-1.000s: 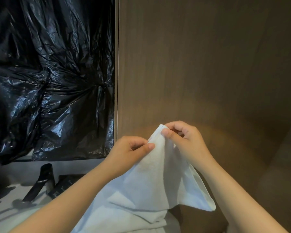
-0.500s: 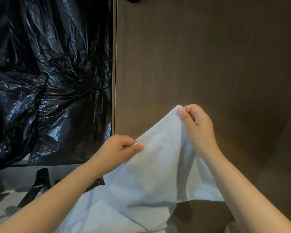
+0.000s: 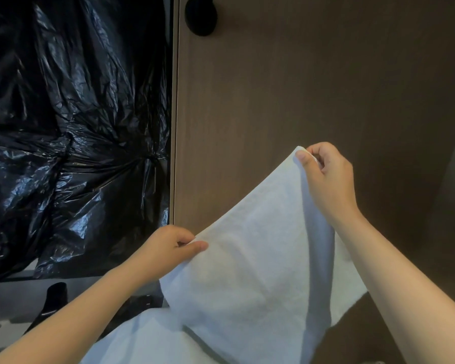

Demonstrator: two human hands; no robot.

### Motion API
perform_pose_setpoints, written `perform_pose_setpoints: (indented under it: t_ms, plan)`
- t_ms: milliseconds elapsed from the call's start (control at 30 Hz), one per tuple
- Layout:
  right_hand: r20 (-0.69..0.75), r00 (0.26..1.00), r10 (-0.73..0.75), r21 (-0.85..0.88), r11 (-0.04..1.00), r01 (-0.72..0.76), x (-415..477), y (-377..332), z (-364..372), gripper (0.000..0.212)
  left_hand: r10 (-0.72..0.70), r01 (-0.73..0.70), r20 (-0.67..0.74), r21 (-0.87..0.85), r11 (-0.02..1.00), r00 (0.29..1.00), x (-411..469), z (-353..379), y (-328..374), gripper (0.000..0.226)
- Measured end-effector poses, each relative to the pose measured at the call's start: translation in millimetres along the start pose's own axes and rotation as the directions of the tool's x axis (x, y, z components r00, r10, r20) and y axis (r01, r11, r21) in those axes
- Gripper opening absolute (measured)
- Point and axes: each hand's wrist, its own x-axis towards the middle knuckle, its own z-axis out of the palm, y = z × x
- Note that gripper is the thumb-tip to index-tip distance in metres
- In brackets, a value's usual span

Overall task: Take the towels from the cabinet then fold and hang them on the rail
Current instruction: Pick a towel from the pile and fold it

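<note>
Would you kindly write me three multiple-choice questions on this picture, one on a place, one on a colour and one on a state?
1. Where is the black plastic sheet relative to the wooden panel?
A) left of it B) right of it C) in front of it

2. What colour is the towel?
A) red B) white C) green

3. What is the right hand doing?
A) lying flat on the towel B) hanging free of it C) pinching its corner

Answers: 1 A, the plastic fills the left side beside the panel; 2 B, the cloth looks white; 3 C, its thumb and fingers close on the raised corner, as the left hand pinches the edge lower down.
</note>
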Motion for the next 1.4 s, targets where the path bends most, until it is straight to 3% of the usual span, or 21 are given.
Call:
perform_pose_setpoints:
  t_ms: [200,467,633,967,1167,1400]
  plan:
    - [-0.070,0.997,0.017,-0.019,1.000,-0.019,21.0,7.0,-11.8,0.017,-0.022,0.023,-0.009,0.045,0.999,1.000,13.3,-14.5,-4.0,0.039]
    - [-0.163,0.984,0.078,-0.001,0.997,-0.079,37.6,18.6,-19.3,0.020,-0.029,0.051,-0.135,0.160,0.986,0.990,46.9,-48.1,-5.3,0.054]
    - [-0.236,0.966,0.101,0.008,0.995,-0.102,46.9,30.3,-32.7,0.026,0.070,-0.027,-0.228,0.188,0.982,0.971,59.2,-60.9,2.7,0.062]
    - [-0.312,0.938,0.152,-0.007,0.987,-0.162,56.8,36.3,-46.8,0.028,0.183,-0.167,-0.461,0.075,0.983,0.868,72.3,-82.2,23.7,0.044]
    - [-0.321,0.921,0.220,0.054,0.975,-0.214,52.1,39.8,-45.5,0.030,0.204,-0.163,-0.596,0.124,0.979,0.777,81.3,-101.0,35.6,0.012]
    - [-0.312,0.916,0.250,0.065,0.968,-0.242,45.8,43.8,-38.9,0.028,0.246,-0.150,-0.556,0.212,0.966,0.794,78.1,-107.4,34.0,0.016]
